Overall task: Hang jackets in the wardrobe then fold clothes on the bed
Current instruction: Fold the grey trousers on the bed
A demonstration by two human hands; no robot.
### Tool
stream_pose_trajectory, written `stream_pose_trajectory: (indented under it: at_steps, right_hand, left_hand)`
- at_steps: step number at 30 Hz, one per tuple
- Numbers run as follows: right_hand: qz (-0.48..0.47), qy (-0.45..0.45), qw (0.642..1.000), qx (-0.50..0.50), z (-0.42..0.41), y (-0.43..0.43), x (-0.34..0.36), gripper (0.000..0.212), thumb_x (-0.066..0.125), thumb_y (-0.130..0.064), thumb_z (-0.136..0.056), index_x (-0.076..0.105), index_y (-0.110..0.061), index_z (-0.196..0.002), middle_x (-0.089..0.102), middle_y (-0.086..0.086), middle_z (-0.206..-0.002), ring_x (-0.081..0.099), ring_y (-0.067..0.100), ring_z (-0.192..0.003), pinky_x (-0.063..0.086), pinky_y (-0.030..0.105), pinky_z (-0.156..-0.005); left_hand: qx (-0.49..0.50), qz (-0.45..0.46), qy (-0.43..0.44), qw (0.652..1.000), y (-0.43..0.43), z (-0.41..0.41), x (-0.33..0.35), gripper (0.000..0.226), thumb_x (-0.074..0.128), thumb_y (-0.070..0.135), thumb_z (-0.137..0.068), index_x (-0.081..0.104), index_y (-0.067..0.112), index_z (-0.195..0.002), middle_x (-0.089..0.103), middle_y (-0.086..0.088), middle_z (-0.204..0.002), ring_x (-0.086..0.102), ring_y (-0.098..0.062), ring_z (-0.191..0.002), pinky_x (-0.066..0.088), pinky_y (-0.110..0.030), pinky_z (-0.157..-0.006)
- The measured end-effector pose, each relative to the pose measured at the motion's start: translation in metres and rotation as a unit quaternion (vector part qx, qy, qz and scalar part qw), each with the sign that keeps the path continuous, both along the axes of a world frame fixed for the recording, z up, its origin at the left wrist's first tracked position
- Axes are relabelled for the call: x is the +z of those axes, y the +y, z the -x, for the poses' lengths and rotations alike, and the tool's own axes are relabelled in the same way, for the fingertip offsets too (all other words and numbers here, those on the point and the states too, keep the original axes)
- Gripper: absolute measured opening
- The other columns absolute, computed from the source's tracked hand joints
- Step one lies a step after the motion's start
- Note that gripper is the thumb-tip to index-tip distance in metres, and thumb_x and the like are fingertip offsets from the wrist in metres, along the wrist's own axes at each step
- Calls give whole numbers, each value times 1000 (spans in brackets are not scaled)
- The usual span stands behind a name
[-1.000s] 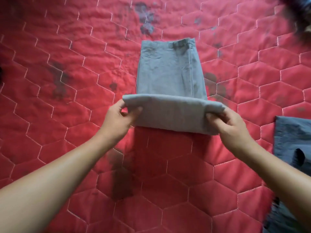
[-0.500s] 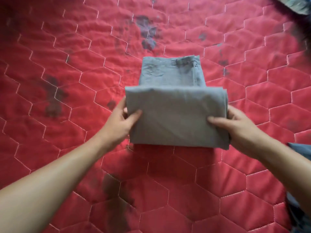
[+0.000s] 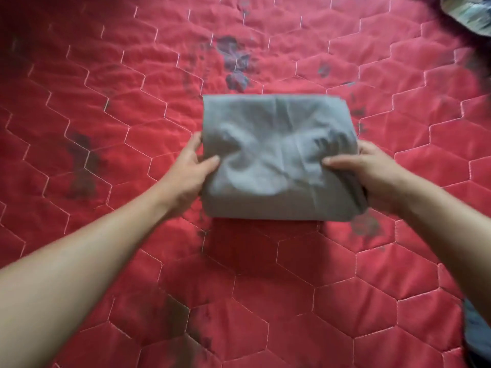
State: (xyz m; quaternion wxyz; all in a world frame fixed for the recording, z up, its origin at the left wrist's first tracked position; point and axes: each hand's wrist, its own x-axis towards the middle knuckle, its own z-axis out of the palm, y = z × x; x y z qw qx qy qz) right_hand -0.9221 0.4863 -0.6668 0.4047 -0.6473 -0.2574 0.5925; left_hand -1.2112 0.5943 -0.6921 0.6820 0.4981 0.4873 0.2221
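A grey folded garment (image 3: 276, 155) forms a thick rectangular bundle in the middle of the red quilted bedspread (image 3: 106, 128). My left hand (image 3: 190, 168) grips its left edge, thumb on top and fingers hidden beneath. My right hand (image 3: 372, 173) grips the right edge the same way, thumb pressing into the wrinkled top layer. The bundle's near edge is raised a little above the bed and casts a shadow below it.
A blue garment (image 3: 477, 328) lies at the right edge of the bed, close to my right forearm. A dark patterned cloth (image 3: 467, 14) shows in the top right corner. Dark stains mark the bedspread in several places.
Both hands have carried the near fold forward over the far part of the garment, which now is fully covered. The bundle has become one compact rectangle.
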Motion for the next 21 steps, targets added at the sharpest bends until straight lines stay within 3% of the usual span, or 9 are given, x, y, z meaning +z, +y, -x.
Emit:
stream_pose_trajectory:
  at_steps: [2,4,7,9,11,14,18,21]
  right_hand:
    - [-24,-36,999,-4,-7,24,-4,21,57,0,-97,68,-15,-106,78,2,-93,74,15,-79,60,27,-68]
    - [0,-78,997,15,-12,35,-23,13,58,-12,-102,68,-18,-108,78,-2,-97,75,14,-86,61,31,-74]
    - [80,-36,996,4,-17,24,-46,21,68,-24,-95,71,-16,-115,77,6,-110,74,23,-91,59,41,-83]
    - [120,40,992,13,-21,4,-50,35,72,-32,-86,71,-16,-118,75,4,-104,71,21,-85,54,34,-72]
    - [145,86,985,41,-23,-18,-53,36,73,-28,-79,72,-18,-114,76,-2,-98,71,14,-79,54,26,-61]
    - [152,90,983,44,-17,-36,-60,33,75,-14,-74,72,-19,-106,78,-1,-97,74,13,-78,60,25,-62]
    - [91,100,990,-49,-5,-20,-61,25,66,0,-82,73,-10,-104,78,6,-92,75,20,-78,63,32,-68]
    - [106,142,979,-106,1,-11,-68,28,63,-5,-87,71,-8,-115,77,9,-104,76,24,-88,64,42,-76]
  left_hand:
    - [33,-30,29,999,29,-15,-6,37,46,-1,-103,49,28,-125,73,-3,-105,72,-14,-82,61,-31,-69]
    - [46,-4,72,996,43,-23,-22,35,52,7,-103,45,23,-134,71,-10,-108,71,-14,-75,60,-31,-63]
    - [88,72,77,990,31,-17,-39,34,61,12,-99,50,16,-131,70,-14,-119,72,-16,-85,60,-36,-78]
    - [90,109,54,988,14,-2,-40,33,64,10,-95,55,15,-125,72,-9,-116,73,-17,-93,58,-36,-87]
    - [54,126,61,989,-5,16,-42,31,68,9,-91,60,13,-121,75,-6,-112,72,-18,-99,53,-35,-93]
    - [16,92,81,992,-15,23,-49,18,60,4,-97,63,11,-114,77,-3,-105,72,-15,-96,54,-34,-90]
    - [23,41,64,997,2,-5,-55,22,59,7,-99,63,16,-118,73,-7,-117,70,-20,-103,57,-36,-91]
    - [34,39,69,996,7,-15,-66,18,60,7,-98,62,17,-112,73,-4,-110,70,-17,-97,57,-33,-87]
